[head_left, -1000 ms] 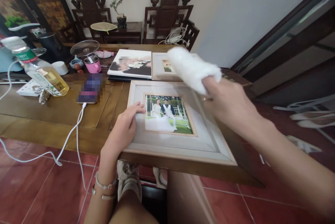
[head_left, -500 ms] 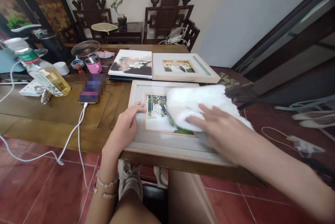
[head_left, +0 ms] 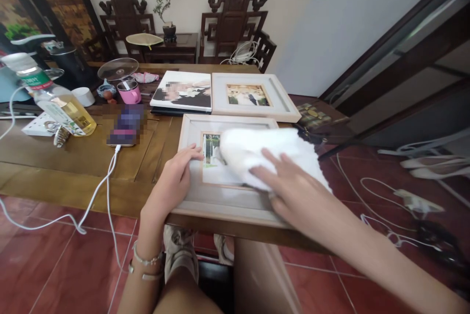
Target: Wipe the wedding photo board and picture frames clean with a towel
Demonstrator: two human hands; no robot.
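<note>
A light-framed picture frame (head_left: 235, 211) lies flat at the table's front edge, a photo under its glass. My left hand (head_left: 175, 174) is closed over its left border, fingertips reaching onto the pale mat. On the glass, my right hand (head_left: 290, 182) presses and holds a crumpled white cloth (head_left: 271, 143), its fingers slightly parted. The cloth hides most of the photo; only its left part shows. Behind lie a second picture frame (head_left: 218, 91) and a white-edged photo panel (head_left: 198, 99), side by side, with something dark beneath the panel.
On the wooden table (head_left: 121, 172) to the left are a phone (head_left: 127, 125) with a white charging cable (head_left: 106, 177), a pink mug (head_left: 129, 93) and a bottle of yellow liquid (head_left: 69, 108). Carved chairs (head_left: 235, 15) stand behind. Cables and a power strip (head_left: 418, 201) lie at right.
My right hand and the cloth have slid left across the glass, covering more of the photo. My left hand keeps its place on the frame. The whole view has shifted slightly.
</note>
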